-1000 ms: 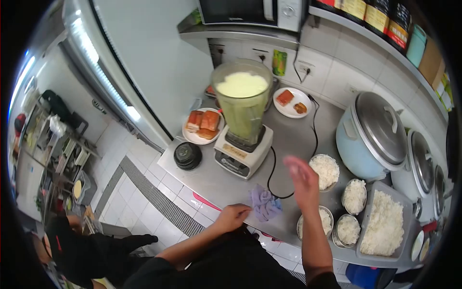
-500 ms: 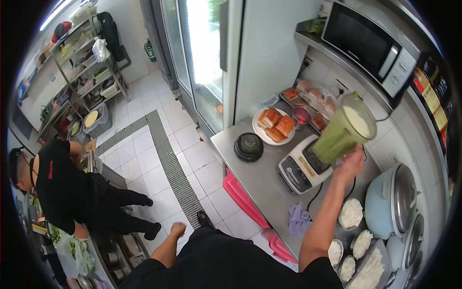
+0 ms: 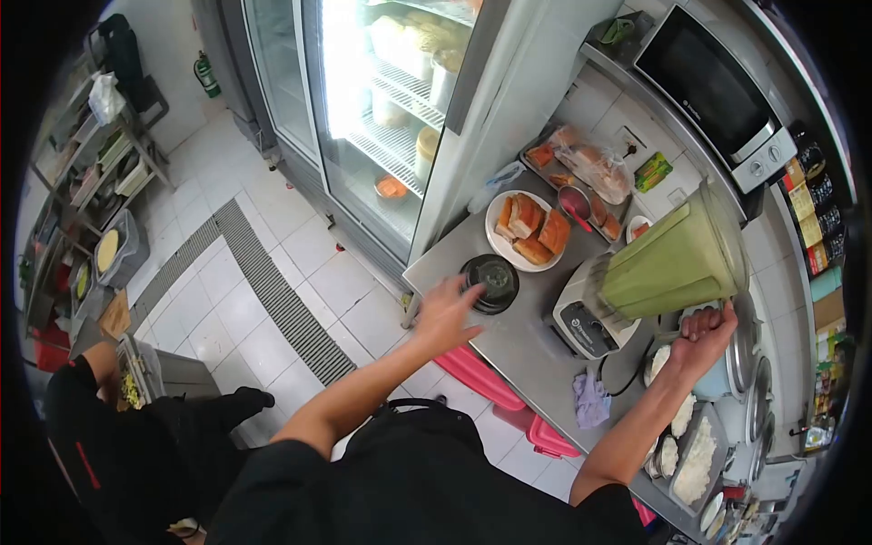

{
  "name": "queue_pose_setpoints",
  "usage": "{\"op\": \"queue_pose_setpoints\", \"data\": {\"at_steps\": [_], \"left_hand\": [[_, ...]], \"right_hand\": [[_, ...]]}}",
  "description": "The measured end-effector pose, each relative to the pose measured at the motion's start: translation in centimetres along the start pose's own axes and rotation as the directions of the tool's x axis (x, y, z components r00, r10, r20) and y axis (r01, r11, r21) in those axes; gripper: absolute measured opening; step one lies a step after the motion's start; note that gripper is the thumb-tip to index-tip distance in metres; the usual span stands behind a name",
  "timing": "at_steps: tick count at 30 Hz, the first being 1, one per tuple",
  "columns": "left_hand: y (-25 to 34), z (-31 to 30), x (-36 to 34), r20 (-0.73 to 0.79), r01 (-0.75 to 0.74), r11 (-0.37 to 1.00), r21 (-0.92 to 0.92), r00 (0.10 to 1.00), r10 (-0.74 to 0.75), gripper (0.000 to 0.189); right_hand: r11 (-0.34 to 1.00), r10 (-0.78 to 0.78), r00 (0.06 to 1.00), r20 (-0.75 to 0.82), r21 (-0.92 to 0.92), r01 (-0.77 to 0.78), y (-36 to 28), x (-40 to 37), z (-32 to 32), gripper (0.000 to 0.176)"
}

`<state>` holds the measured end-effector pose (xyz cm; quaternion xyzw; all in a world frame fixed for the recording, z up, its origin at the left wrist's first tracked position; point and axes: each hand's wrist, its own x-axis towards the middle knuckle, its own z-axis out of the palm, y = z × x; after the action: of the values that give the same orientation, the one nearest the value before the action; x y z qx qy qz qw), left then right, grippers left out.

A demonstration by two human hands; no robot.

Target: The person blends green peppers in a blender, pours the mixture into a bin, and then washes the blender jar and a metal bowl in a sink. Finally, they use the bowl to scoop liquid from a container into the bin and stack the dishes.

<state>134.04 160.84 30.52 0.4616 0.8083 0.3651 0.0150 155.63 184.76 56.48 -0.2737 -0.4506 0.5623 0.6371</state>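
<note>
In the head view, a tall blender jar [image 3: 672, 259] with green contents tilts over its white motor base [image 3: 581, 318] on the steel counter. My right hand [image 3: 701, 347] is closed round the jar's handle. Over the counter's left edge my left hand [image 3: 442, 316] reaches out, fingers apart, its fingertips right at the rim of a round black lid [image 3: 491, 277]. Behind the lid stands a white plate [image 3: 499, 243] bearing several orange-brown blocks of food.
A lilac cloth [image 3: 591, 401] lies in front of the base, beside a black cord. Trays of white rice [image 3: 698, 461] and large lidded pots line the right. A lit glass-door fridge [image 3: 391, 109] adjoins the counter. A person in black [image 3: 136, 454] works at the left.
My left hand has come up from beside my body to the black lid. The jar has tipped further over in my right hand, and the view has turned.
</note>
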Motion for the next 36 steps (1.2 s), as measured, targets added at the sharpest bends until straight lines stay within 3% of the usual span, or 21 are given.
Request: {"op": "queue_pose_setpoints", "data": {"at_steps": [3, 5, 9, 12, 13, 14, 15, 16, 18, 19, 20, 21, 22, 23, 24, 26, 27, 30, 32, 34, 36], "left_hand": [[1.6, 4.0, 7.6, 0.063, -0.071, 0.984, 0.163, 0.996, 0.061, 0.087], [1.2, 5.6, 9.7, 0.308, 0.021, 0.961, 0.277, 0.945, -0.109, 0.088], [-0.1, 4.9, 8.6, 0.343, -0.008, 0.952, 0.305, 0.934, -0.102, 0.088], [-3.5, 1.3, 6.6, 0.25, 0.092, 0.967, 0.237, 0.956, -0.152, 0.087], [-5.2, -0.3, 5.5, 0.135, 0.154, 0.967, 0.201, 0.974, -0.183, 0.084], [-7.6, -2.2, 4.6, 0.1, 0.203, 0.951, 0.233, 0.968, -0.231, 0.084], [-10.6, -3.9, 3.4, -0.036, 0.298, 0.941, 0.162, 0.954, -0.296, 0.082], [-13.3, -5.8, 2.1, -0.164, 0.369, 0.926, 0.076, 0.921, -0.354, 0.081], [-21.1, -9.3, -1.1, -0.38, 0.556, 0.831, -0.023, 0.764, -0.522, 0.081], [-24.9, -11.7, -3.0, -0.471, 0.643, 0.752, -0.143, 0.625, -0.623, 0.08], [-29.2, -13.9, -5.1, -0.53, 0.697, 0.678, -0.234, 0.493, -0.69, 0.078], [-33.4, -15.8, -7.8, -0.599, 0.712, 0.619, -0.331, 0.349, -0.721, 0.075], [-37.8, -17.1, -10.6, -0.548, 0.568, 0.542, -0.619, 0.182, -0.817, 0.075], [-37.7, -19.9, -12.0, -0.441, 0.336, 0.424, -0.841, 0.028, -0.897, 0.078], [-39.7, -21.2, -13.7, -0.357, 0.09, 0.351, -0.932, -0.056, -0.932, 0.081], [-44.2, -23.0, -17.1, -0.344, 0.024, 0.345, -0.938, -0.153, -0.926, 0.082], [-45.5, -24.0, -18.4, -0.293, -0.043, 0.303, -0.952, -0.167, -0.942, 0.083], [-46.1, -29.7, -18.5, -0.221, -0.191, 0.25, -0.949, -0.162, -0.962, 0.084], [-48.6, -32.5, -19.0, -0.13, -0.293, 0.143, -0.945, -0.063, -0.989, 0.083], [-51.3, -35.5, -19.1, -0.127, -0.321, 0.154, -0.935, -0.102, -0.987, 0.069], [-53.6, -39.9, -19.6, -0.154, -0.357, 0.153, -0.922, -0.025, -0.988, 0.036]], "right_hand": [[0.997, 0.063, 0.994, 0.087, 0.041, -0.067, 0.5, -1.8, 1.7, 0.04], [0.991, 0.104, 0.974, 0.203, 0.065, -0.119, 1.5, -2.3, 2.0, 0.041], [0.953, 0.202, 0.928, 0.314, 0.155, -0.259, 3.6, -3.4, 4.4, 0.039], [0.911, 0.265, 0.904, 0.336, 0.219, -0.348, 5.6, -5.1, 7.1, 0.039], [0.912, 0.244, 0.854, 0.46, 0.189, -0.363, 6.6, -5.2, 7.7, 0.038], [0.887, 0.309, 0.834, 0.457, 0.179, -0.426, 7.0, -6.0, 9.1, 0.038], [0.87, 0.383, 0.864, 0.328, 0.187, -0.456, 7.2, -7.5, 11.7, 0.038], [0.856, 0.449, 0.874, 0.184, 0.191, -0.48, 7.5, -9.1, 14.1, 0.038], [0.86, 0.443, 0.88, 0.168, 0.198, -0.471, 9.0, -11.5, 17.9, 0.037], [0.879, 0.417, 0.901, 0.122, 0.199, -0.434, 9.6, -12.7, 19.9, 0.037], [0.856, 0.368, 0.846, 0.386, 0.216, -0.47, 13.6, -11.0, 18.3, 0.024], [0.833, 0.283, 0.716, 0.639, 0.207, -0.514, 17.6, -9.3, 16.7, 0.03], [0.82, 0.182, 0.539, 0.822, 0.176, -0.545, 21.6, -7.5, 15.2, 0.048], [0.827, 0.324, 0.704, 0.633, 0.172, -0.535, 19.5, -12.1, 20.1, 0.038], [0.821, 0.318, 0.685, 0.655, 0.171, -0.545, 20.1, -13.3, 22.6, 0.038], [0.736, 0.223, 0.384, 0.896, 0.103, -0.669, 19.3, -17.6, 28.5, 0.032], [0.85, 0.449, 0.751, 0.484, 0.028, -0.525, 18.7, -21.5, 32.0, 0.035], [0.821, 0.38, 0.613, 0.693, 0.053, -0.569, 22.3, -23.8, 36.8, 0.038], [0.813, 0.413, 0.633, 0.655, 0.048, -0.58, 23.7, -26.5, 41.3, 0.038], [0.808, 0.444, 0.654, 0.612, 0.043, -0.588, 24.5, -29.0, 45.6, 0.039], [0.829, 0.448, 0.659, 0.603, -0.005, -0.559, 25.8, -31.5, 50.0, 0.042]]}}
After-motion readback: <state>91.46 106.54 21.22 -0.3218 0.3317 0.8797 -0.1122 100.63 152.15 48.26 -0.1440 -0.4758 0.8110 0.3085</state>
